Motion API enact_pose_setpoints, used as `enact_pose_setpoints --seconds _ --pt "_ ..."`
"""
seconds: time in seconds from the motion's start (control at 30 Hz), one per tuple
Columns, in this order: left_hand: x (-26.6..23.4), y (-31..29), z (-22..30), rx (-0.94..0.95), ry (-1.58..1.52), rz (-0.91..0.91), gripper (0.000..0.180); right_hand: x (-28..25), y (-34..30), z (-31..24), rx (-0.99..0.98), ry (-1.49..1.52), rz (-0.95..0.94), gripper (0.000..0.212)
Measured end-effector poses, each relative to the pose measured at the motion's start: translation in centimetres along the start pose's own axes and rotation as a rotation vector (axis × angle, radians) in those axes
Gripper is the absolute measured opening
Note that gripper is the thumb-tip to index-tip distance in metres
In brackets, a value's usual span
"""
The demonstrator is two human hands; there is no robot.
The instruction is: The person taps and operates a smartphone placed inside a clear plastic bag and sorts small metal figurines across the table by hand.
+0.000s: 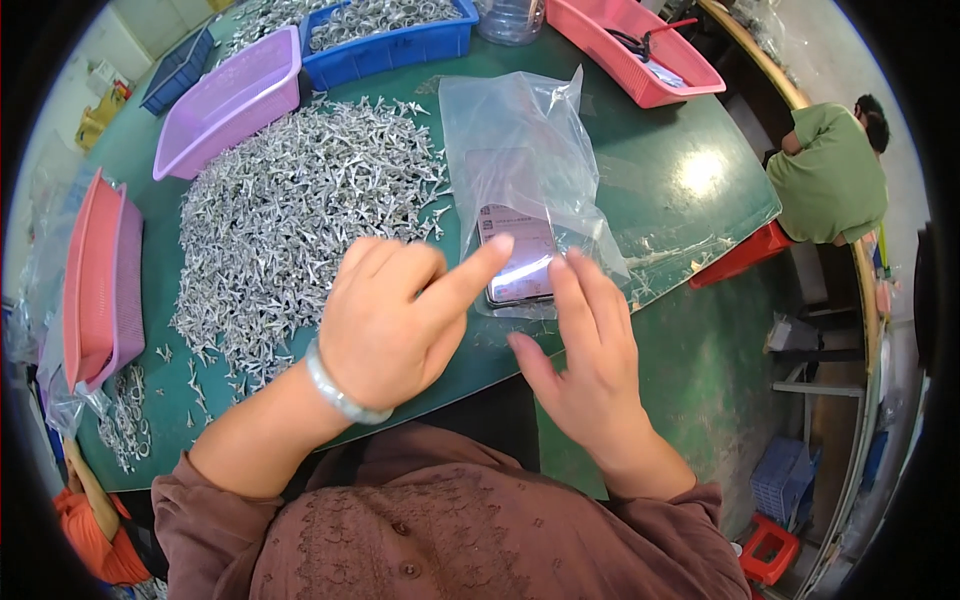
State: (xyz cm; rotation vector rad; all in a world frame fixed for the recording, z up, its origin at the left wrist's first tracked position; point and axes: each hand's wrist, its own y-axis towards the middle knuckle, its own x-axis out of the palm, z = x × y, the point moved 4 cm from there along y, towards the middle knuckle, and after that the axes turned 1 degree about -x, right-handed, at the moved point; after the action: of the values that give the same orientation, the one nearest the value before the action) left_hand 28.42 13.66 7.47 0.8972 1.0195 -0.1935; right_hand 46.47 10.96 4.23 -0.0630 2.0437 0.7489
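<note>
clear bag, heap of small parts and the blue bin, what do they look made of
Clear bag: thin, glossy plastic film, judging by its see-through creases. Small parts: probably metal, silver-grey with scattered glints. Blue bin: likely moulded plastic, evenly coloured with a slight sheen.

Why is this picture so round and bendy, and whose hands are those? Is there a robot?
No robot here, just someone's left hand and right hand. The picture comes from a wide fisheye camera worn on the person's head, looking down, so straight edges curve. On the green table sits a pile of small silvery pieces, with a purple basket and a blue bin beyond. A smartphone lies inside or under a clear plastic bag; I can't tell which. The left hand points over the phone's screen; the right hand is open, its fingertips near the phone's edge. I can't see either hand holding anything.
</note>
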Motion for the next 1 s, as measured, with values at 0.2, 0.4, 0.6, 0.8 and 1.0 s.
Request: enact_pose_setpoints --seconds 0.2,0.4,0.6,0.8,1.0 --pt "-3.1 -5.3 -0.6 -0.043 0.057 0.008 0.046 1.7 -2.8 -1.5 -0.186 0.349 0.017 0.024" --pt "-6.2 -12.4 -2.0 -0.273 0.195 -0.030 0.042 5.0 -3.2 -3.2 -0.300 0.482 -0.047 0.041" --pt "-8.9 -20.8 -2.9 -0.529 0.286 -0.116 0.043 5.9 -2.7 -3.5 -0.283 0.547 -0.043 0.043" --pt "-11.2 -27.1 -2.0 -0.697 0.394 -0.124 0.050 5.3 -4.2 -2.4 -0.177 0.734 -0.101 0.028" --pt "-12.2 -31.4 -2.9 -0.822 0.537 -0.144 0.059 6.9 -8.4 -0.1 0.060 0.765 -0.436 0.017"
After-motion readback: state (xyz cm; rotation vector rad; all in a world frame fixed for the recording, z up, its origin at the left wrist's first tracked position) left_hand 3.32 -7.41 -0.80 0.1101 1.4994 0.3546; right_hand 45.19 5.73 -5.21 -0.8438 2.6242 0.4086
